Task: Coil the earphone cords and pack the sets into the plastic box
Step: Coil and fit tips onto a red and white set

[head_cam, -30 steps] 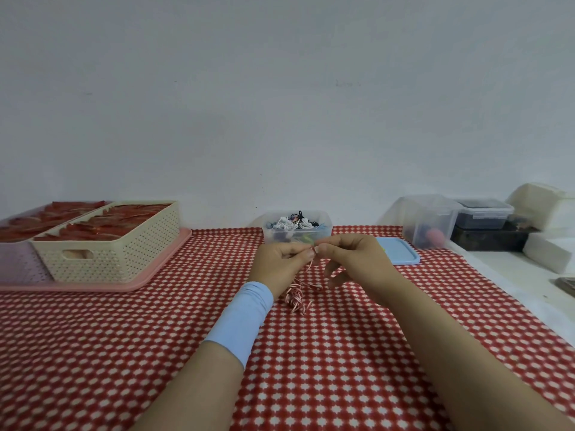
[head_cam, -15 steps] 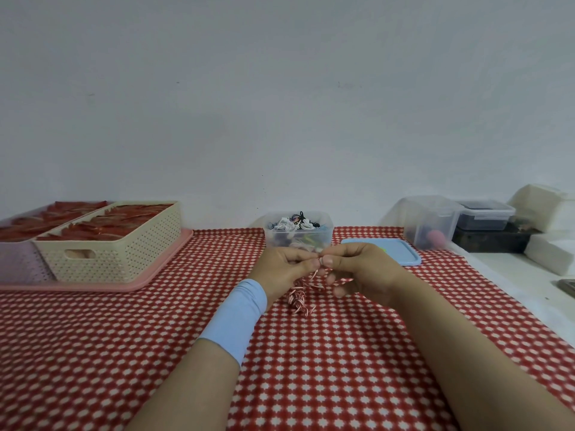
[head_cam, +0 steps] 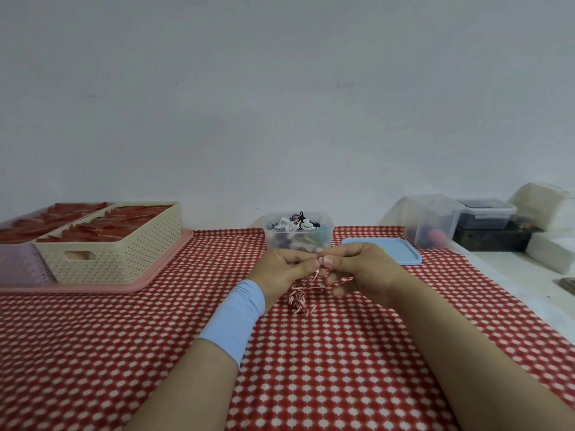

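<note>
Earphone cord [head_cam: 298,298] is pinched between your left hand [head_cam: 284,270] and right hand [head_cam: 362,272]; coiling looks underway. Next, finish winding, then reach the plastic box [head_cam: 298,233] at twelve o'clock.

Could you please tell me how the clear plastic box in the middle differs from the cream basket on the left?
The clear plastic box is see-through; the cream basket is opaque and perforated, with a handle slot. The box is narrower than the basket. The box stands on the checked cloth; the basket sits on a pink tray. Both are open-topped and filled.
</note>
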The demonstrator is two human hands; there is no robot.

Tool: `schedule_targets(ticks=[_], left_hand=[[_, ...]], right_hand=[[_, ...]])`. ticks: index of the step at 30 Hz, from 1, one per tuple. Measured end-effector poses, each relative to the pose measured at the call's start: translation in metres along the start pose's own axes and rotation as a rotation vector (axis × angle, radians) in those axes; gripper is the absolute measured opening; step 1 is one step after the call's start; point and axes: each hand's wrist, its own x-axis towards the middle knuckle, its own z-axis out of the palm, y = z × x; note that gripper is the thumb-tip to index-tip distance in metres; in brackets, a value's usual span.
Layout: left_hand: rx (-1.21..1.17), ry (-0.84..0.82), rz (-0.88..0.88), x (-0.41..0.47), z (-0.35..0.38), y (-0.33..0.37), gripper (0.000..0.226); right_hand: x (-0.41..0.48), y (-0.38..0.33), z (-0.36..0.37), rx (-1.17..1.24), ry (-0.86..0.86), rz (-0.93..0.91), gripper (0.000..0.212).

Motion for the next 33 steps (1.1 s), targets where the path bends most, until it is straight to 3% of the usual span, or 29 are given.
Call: schedule_targets(ticks=[7,16,27,29,33], left_hand=[[0.019,0.056,0.005,-0.001,0.001,0.006,0.013],[0.118,0.073,-0.017,-0.002,0.000,0.006,0.011],[0.168,0.079,-0.054,0.001,-0.001,0.004,0.013],[0.215,0.101,-0.042,0.002,-0.001,0.003,0.015],[0.369,0.149,-0.015,0.003,-0.003,0.002,0.015]], right_hand=[[-0.003,-0.005,-0.003,0.045,-0.007,-0.010,0.030],[-0.005,-0.003,0.003,-0.189,0.081,-0.110,0.009],[-0.002,-0.006,0.000,-0.273,0.162,-0.128,0.017],[0.000,-0.008,-0.010,-0.386,0.252,-0.143,0.014],[0.002,-0.009,-0.043,-0.843,0.371,-0.108,0.013]])
